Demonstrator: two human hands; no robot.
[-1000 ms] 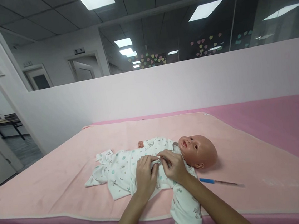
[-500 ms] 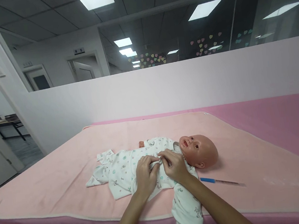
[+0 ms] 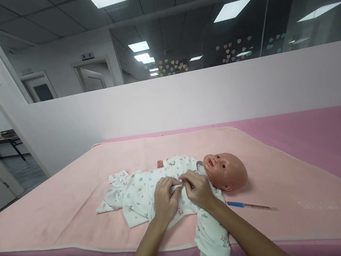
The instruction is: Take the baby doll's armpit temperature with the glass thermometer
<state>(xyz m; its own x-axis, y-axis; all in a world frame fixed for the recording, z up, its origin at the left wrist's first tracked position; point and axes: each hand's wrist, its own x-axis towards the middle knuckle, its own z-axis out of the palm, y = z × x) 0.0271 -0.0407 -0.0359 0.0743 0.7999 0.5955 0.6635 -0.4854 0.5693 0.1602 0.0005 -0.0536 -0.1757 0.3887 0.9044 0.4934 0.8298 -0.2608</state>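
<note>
A baby doll lies on its back with its head to the right, dressed in a white printed romper. Over its chest, my left hand pinches the edge of the romper between thumb and fingers. Right beside it, my right hand pinches the same edge, fingertips nearly touching the left ones. Any fastener between the fingertips is too small to make out. The doll's near sleeve hangs toward the front edge, beneath my right forearm. Its far hand pokes out of the other sleeve.
A blue-handled thin tool, like a pen or thermometer, lies right of the doll. Under both spreads a peach mat on a pink surface. A white wall with glass above stands behind.
Both hands stay pinched on the romper at the chest with hardly any movement. The whole view has shifted very slightly.
</note>
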